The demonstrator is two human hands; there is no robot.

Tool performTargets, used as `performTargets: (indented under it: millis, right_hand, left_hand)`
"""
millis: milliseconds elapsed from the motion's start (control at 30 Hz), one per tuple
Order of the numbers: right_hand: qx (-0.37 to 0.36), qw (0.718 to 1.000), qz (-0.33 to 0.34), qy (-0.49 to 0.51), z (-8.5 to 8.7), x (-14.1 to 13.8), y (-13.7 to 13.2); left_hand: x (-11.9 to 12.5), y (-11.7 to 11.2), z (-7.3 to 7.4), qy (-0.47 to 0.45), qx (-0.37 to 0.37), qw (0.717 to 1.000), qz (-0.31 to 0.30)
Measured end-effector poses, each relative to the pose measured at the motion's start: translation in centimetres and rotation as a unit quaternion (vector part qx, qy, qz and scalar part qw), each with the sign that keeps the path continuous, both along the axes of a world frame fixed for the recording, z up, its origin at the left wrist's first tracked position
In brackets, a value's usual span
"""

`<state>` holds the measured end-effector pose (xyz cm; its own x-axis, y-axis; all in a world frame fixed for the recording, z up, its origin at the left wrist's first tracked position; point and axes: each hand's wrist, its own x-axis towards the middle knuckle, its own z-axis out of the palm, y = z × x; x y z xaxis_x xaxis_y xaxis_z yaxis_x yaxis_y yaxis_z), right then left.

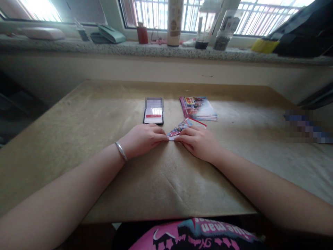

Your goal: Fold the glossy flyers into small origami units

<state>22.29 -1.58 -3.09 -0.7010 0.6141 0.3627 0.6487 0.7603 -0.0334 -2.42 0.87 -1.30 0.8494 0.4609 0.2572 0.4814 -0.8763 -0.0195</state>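
"Starting from the left, what's on the counter (65, 139)?"

"A forearm comes in with a silver bangle (121, 151) round the wrist, and then the left hand (144, 139). Its thumb and fingertips are pinching the left corner of some paper."

"Anything near that hand?"

"A smartphone (153, 117) just beyond it, lying face up, screen lit, with a red bar near the bottom. The upper part is pixelated."

"And the paper?"

"A folded flyer (178, 129), colourful print with a red edge, flat on the counter between the two hands and partly covered by the right one."

"So the right hand (199, 143) has it too?"

"Yes, gripping it along the near edge, fingers bent over the top."

"Behind that?"

"A stack of flyers (201, 108), slightly fanned, near the folded one. Well apart, at the far right, there's a pixelated object (309, 127); I can't tell what."
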Motion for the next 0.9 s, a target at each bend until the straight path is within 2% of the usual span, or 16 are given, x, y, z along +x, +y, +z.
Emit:
performTargets:
  millis: [233, 567, 900]
  right_hand:
    - [-0.001, 1.000, 0.020, 0.008, -0.47, 0.00, 0.30]
    - [-0.003, 1.000, 0.018, -0.022, -0.44, 0.08, 0.24]
    - [-0.014, 0.999, 0.019, -0.026, -0.23, -0.06, 0.40]
  left_hand:
    - [0.29, -0.28, 0.29, 0.018, -0.010, 1.000, -0.004]
    - [0.49, -0.46, 0.60, 0.033, -0.050, 0.998, 0.011]
    - [0.46, -0.38, 0.59, 0.033, -0.054, 0.998, 0.005]
